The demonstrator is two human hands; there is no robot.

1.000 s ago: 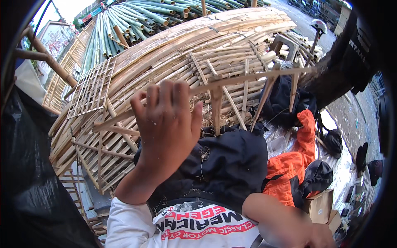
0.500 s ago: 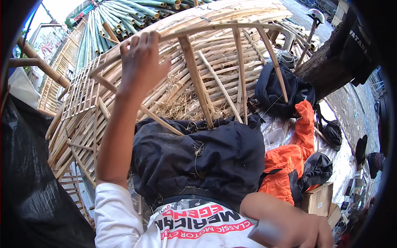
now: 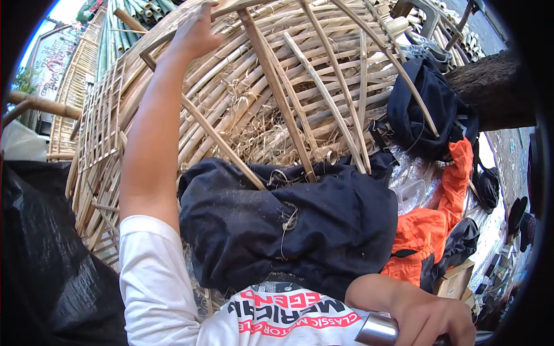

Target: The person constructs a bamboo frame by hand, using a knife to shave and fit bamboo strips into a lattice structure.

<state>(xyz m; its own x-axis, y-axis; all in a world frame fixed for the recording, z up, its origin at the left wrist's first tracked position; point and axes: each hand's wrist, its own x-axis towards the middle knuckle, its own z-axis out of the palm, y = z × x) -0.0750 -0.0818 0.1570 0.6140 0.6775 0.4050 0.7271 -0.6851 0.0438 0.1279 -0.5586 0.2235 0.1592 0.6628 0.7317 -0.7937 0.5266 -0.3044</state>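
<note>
My left hand (image 3: 199,29) reaches far forward, its fingers over the long top bar of a bamboo frame (image 3: 280,95), thumb standing out to the side. Several slats run down from that bar, and some lower ends rest on the dark cloth (image 3: 288,222) over my lap. Low at the right, my right hand (image 3: 430,320) is closed round a shiny metal tool (image 3: 378,330). A smooth silvery part sticks out to the left of the fist and a dark part to the right; its exact kind I cannot make out.
Beyond the frame lies a broad stack of split bamboo strips (image 3: 222,98) with curly shavings (image 3: 271,135). Right of my lap are a dark bag (image 3: 424,109), an orange jacket (image 3: 424,228) and a cardboard box (image 3: 454,281). A tree trunk (image 3: 490,89) stands behind; black sheeting (image 3: 52,230) hangs left.
My view has shifted, and the frame's top bar now sits higher, partly past the upper edge. My left arm appears more stretched. The tool in my right hand shows more sharply.
</note>
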